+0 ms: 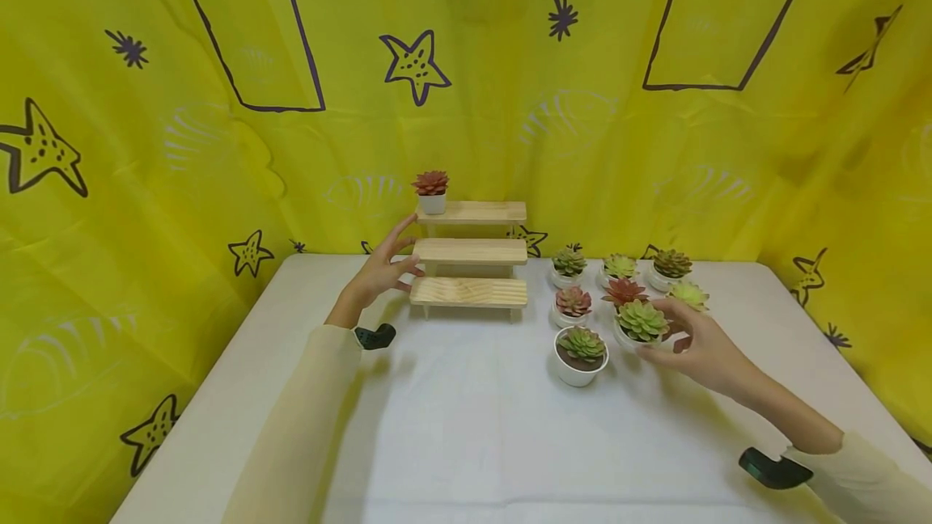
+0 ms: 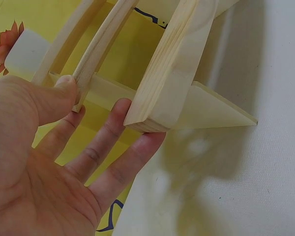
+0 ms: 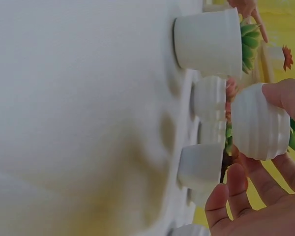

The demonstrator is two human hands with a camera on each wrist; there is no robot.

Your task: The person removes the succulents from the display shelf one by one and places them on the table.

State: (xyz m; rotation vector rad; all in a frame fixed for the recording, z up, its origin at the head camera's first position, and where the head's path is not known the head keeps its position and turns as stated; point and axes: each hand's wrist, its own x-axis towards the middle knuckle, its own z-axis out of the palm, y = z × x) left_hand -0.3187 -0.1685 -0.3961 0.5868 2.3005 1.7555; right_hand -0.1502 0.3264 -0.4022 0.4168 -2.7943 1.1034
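My left hand (image 1: 379,272) is at the left end of a three-tier wooden stand (image 1: 472,249). The left wrist view shows its thumb and fingers holding the ends of the middle and lowest tiers. A red succulent in a white pot (image 1: 432,194) stands on the top tier's left end. My right hand (image 1: 697,344) grips a light-green succulent in a ribbed white pot (image 1: 641,323), whose pot (image 3: 260,120) looks raised off the table in the right wrist view. Close by are a dark-red succulent (image 1: 624,292) and a yellow-green succulent (image 1: 688,295), partly hidden.
Several other potted succulents stand right of the stand: a green one in a plain white pot (image 1: 580,356) in front, a pink one (image 1: 573,302) behind it, and dark-green ones (image 1: 671,264) farther back. A yellow patterned curtain (image 1: 488,128) borders the white table (image 1: 466,427).
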